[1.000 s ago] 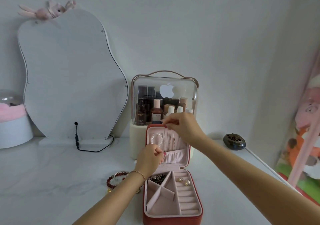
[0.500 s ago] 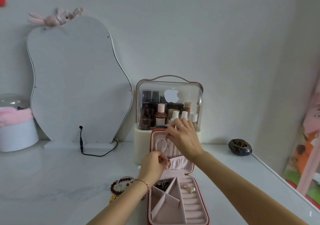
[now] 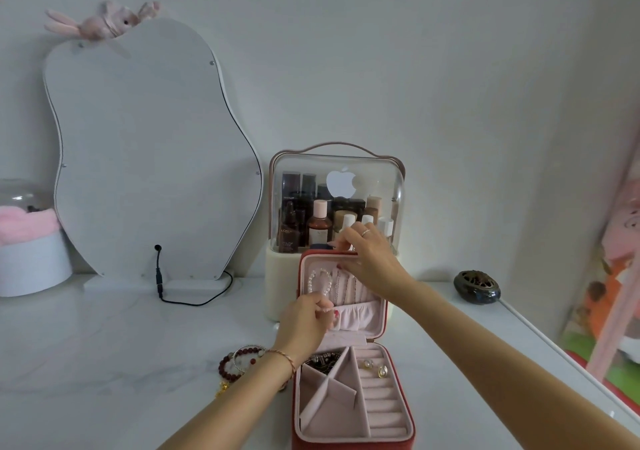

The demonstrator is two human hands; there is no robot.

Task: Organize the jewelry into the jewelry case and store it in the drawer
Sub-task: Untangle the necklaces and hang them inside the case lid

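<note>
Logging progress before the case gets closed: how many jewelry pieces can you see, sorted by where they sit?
Jewelry case lid, pearl bracelet: 1
Ring rolls, gold earrings: 2
Back-left compartment, dark chain pile: 1, pieces indistinct
Table, beaded bracelets: at least 2
Total: at least 6

one open jewelry case near centre, two earrings in its right section, one pearl bracelet on its lid; two hands over it, left hand and right hand; one mirror far left; one cosmetics box behind; one dark dish far right
</note>
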